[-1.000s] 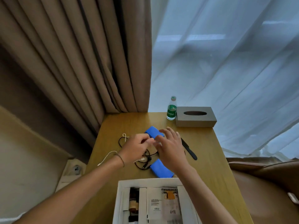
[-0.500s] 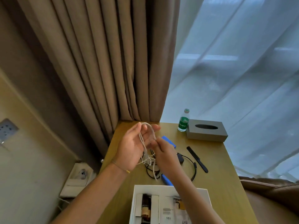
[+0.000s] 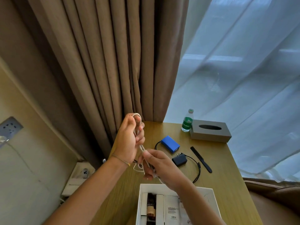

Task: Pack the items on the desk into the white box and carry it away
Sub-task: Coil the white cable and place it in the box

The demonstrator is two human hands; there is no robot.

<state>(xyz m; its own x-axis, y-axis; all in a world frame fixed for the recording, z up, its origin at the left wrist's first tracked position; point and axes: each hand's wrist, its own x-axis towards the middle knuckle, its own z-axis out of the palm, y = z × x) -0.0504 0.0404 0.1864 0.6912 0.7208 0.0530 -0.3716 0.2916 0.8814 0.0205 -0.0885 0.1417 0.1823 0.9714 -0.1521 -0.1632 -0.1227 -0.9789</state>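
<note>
My left hand is raised above the desk's left side, closed around loops of a white cable. My right hand pinches the same cable lower down, just above the white box at the near edge. The box holds a dark bottle and white paper inserts. On the desk lie a blue power bank, a black charger with its black cord, and a black comb.
A green-labelled water bottle and a grey tissue box stand at the desk's far right. Brown curtains hang behind the desk, sheer ones to the right. Wall sockets sit left; a brown chair is at right.
Both hands lifted the white cable off the desk and gathered it into loops. The view tilted up and left, and the charger and blue power bank are now uncovered.
</note>
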